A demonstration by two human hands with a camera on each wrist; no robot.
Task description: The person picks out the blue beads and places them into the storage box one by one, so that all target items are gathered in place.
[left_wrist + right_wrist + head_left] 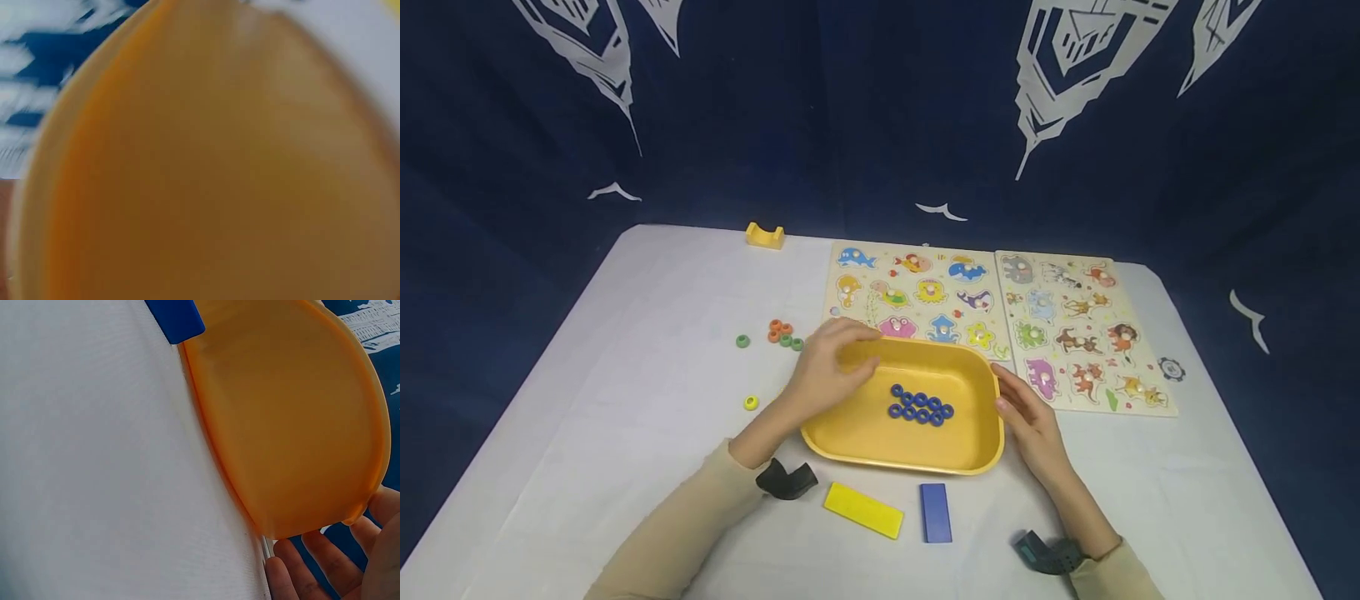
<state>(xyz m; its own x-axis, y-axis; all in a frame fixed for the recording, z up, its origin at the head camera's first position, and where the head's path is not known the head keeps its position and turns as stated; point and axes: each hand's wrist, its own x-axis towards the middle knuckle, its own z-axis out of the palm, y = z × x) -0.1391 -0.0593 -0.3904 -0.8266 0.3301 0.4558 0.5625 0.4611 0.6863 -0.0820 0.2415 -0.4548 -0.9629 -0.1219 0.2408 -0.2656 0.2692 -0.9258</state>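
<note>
A yellow plastic tray [857, 446] stands in the middle of the white table, with a cluster of small dark blue rings [922, 406] on its floor. My left hand [827, 371] is at its far left corner. Those fingers lie along the rim; the thumb hangs apart from them over the inside. With my right hand [1030, 425] I hold the tray's right end, thumb at the rim and fingers against the outer wall. The right wrist view shows the fingers [334, 562] there. Only blurred yellow tray wall [206, 162] fills the left wrist view.
A yellow block [863, 510] and a blue block [936, 513] lie in front. To the left are orange rings [775, 329], green rings [742, 341] and a yellow ring [751, 402]. Behind are a sea-animal puzzle board [868, 287], an animal board [1078, 354] and a yellow notched block [765, 237].
</note>
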